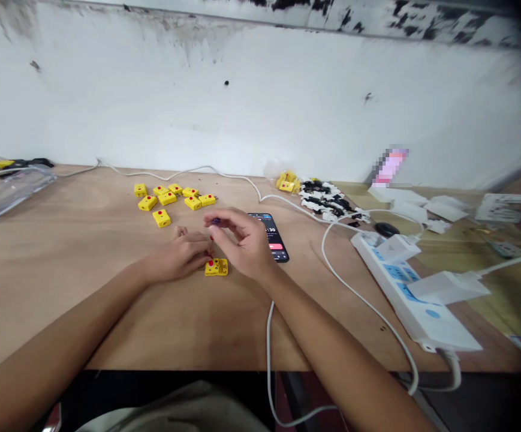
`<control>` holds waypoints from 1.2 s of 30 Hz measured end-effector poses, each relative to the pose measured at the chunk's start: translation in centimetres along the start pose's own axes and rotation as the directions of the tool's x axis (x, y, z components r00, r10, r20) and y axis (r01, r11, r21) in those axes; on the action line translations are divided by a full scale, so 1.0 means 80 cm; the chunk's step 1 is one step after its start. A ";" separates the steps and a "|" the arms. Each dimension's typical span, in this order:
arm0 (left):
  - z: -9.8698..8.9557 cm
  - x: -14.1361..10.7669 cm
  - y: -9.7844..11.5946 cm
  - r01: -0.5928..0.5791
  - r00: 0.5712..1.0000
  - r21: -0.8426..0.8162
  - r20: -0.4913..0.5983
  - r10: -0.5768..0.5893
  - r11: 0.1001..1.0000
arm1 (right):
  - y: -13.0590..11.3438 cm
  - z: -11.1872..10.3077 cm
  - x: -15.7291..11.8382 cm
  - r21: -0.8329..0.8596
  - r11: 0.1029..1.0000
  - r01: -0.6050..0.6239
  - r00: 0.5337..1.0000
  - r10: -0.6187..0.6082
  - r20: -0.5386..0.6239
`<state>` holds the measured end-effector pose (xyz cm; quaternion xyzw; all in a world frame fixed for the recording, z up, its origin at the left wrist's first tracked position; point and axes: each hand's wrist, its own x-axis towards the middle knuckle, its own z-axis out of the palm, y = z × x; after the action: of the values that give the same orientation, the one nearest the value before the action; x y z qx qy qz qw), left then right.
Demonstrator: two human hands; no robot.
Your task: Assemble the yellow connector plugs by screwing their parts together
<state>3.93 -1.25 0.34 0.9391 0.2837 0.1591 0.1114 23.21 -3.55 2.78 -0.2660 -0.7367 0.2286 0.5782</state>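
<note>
Pinching a small dark piece [216, 222] in my right hand [247, 241], I curl my left hand [183, 255] at the edge of an open yellow case [217, 268] on the table [26, 282]; whether it grips, I cannot tell. This case looks unfinished, its interior exposed; the yellow blocks [167, 198] beyond seem closed. A clear bag [271, 169] holds more yellow pieces [287, 182].

Left hand [186, 255] is at a small, open, red-buttoned yellow plastic case [219, 270]; right hand [242, 236] pinches a small dark-purple piece [216, 221]. Yellow rectangular plastic blocks [167, 198] lie beyond on brown wooden tabletop [84, 252].
</note>
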 end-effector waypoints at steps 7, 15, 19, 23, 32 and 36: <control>0.001 0.003 0.002 -0.029 0.997 0.166 0.077 0.016 0.986 | 0.001 0.000 0.000 -0.060 0.998 0.031 0.999 -0.033 -0.032; 0.015 0.002 -0.007 -0.117 0.993 0.307 0.043 0.109 0.945 | -0.001 -0.003 -0.002 -0.168 0.980 0.108 0.992 -0.118 -0.051; 0.014 0.002 -0.009 -0.128 0.992 0.337 0.040 0.121 0.933 | 0.002 -0.014 0.001 -0.173 0.983 0.062 0.964 -0.104 -0.246; 0.013 0.002 -0.011 -0.139 0.990 0.384 0.038 0.135 0.913 | 0.006 -0.018 0.001 -0.180 0.983 0.030 0.945 -0.086 -0.314; 0.017 0.007 -0.017 -0.178 0.984 0.389 0.091 0.154 0.904 | 0.006 -0.004 -0.004 -0.235 0.966 0.104 0.962 -0.158 -0.223; 0.015 0.007 -0.017 -0.177 0.984 0.380 0.075 0.161 0.908 | 0.005 -0.002 -0.005 -0.255 0.960 0.120 0.963 -0.175 -0.205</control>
<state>4.14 0.02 -1.04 0.9667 0.2247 0.0896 -0.0834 23.46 -3.47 2.27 -0.3022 -0.7065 0.0623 0.6369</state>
